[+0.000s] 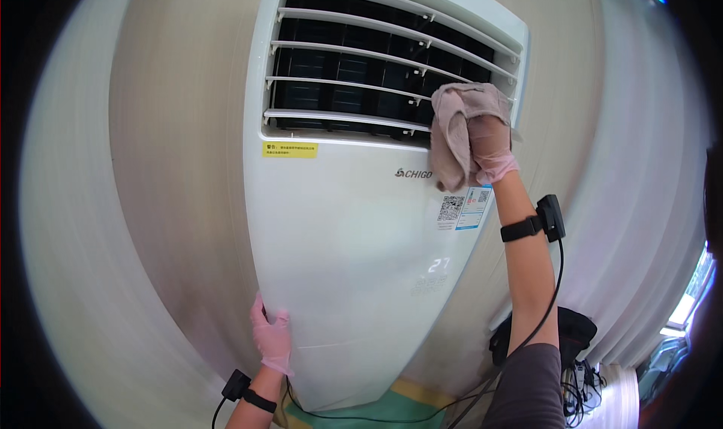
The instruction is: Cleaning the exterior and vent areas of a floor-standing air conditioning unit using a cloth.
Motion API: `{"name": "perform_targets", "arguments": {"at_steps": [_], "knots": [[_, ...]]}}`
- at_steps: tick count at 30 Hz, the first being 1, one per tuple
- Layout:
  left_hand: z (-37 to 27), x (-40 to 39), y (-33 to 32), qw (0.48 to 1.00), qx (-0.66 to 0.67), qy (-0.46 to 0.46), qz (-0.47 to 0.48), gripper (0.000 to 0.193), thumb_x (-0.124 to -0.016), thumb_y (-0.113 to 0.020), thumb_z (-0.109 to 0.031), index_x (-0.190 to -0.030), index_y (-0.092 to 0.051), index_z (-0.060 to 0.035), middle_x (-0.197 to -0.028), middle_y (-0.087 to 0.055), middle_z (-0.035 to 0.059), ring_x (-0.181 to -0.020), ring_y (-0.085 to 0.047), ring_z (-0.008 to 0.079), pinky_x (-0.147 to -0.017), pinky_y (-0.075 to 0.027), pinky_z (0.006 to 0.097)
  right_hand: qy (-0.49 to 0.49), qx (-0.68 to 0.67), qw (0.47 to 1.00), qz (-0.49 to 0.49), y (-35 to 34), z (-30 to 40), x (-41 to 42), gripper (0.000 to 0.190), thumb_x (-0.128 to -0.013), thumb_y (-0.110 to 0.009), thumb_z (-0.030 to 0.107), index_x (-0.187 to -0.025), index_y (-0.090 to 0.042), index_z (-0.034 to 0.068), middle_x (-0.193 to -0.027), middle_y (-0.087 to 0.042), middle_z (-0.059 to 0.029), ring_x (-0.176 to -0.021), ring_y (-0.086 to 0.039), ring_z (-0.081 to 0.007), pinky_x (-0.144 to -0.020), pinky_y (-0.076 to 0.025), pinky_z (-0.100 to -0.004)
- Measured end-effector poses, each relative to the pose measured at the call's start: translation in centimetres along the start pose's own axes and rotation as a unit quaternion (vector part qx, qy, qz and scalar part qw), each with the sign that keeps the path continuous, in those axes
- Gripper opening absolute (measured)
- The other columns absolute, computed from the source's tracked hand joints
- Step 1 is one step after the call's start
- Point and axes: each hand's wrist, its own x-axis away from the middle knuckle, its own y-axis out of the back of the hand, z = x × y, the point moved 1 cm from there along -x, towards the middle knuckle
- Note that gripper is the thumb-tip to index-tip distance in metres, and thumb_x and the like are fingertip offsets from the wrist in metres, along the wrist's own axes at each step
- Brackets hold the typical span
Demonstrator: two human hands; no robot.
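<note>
A white CHIGO floor-standing air conditioner (344, 220) fills the middle of the head view, its front bearing stickers and a lit display. My right hand (492, 144), in a thin pink glove, grips a folded greyish-pink cloth (451, 138). The cloth lies against the right end of the lower white louvers (350, 86), covering that corner of the air outlet; its exact contact is hidden. Low on the unit's left side, my pink-gloved left hand (272, 338) grasps the edge, thumb on the front and fingers partly hidden around the side.
Behind the unit is a beige wall (181, 175), with pale curtains (627, 175) at the right. A black bag (576, 330) and tangled cables (582, 386) sit at lower right. One black cable (373, 420) crosses the green floor covering (395, 403) by the base.
</note>
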Motion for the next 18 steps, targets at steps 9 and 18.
{"name": "perform_targets", "arguments": {"at_steps": [9, 18], "knots": [[-0.6, 0.1, -0.9, 0.998, 0.065, -0.015, -0.009, 0.054, -0.085, -0.054, 0.005, -0.137, -0.038, -0.0012, -0.128, -0.049, 0.011, -0.117, -0.048, 0.0206, -0.101, -0.037, 0.0318, -0.041, 0.152, 0.985, 0.069, -2.0, 0.6, -2.0, 0.016, -0.077, -0.059, 0.011, -0.092, -0.064, 0.007, -0.089, -0.066, -0.0173, -0.085, -0.064, -0.0353, -0.076, -0.052, -0.0418], [-0.4, 0.0, -0.2, 0.992, 0.127, 0.02, -0.008, 0.059, -0.08, -0.056, 0.007, -0.136, -0.041, -0.0015, -0.129, -0.049, 0.011, -0.119, -0.048, 0.022, -0.103, -0.036, 0.0329, 0.049, 0.136, 0.981, 0.13, 4.2, -7.2, 3.0, 0.026, -0.085, -0.057, 0.011, -0.109, -0.064, 0.007, -0.109, -0.063, -0.0151, -0.102, -0.058, -0.0309, -0.086, -0.047, -0.0356]]}}
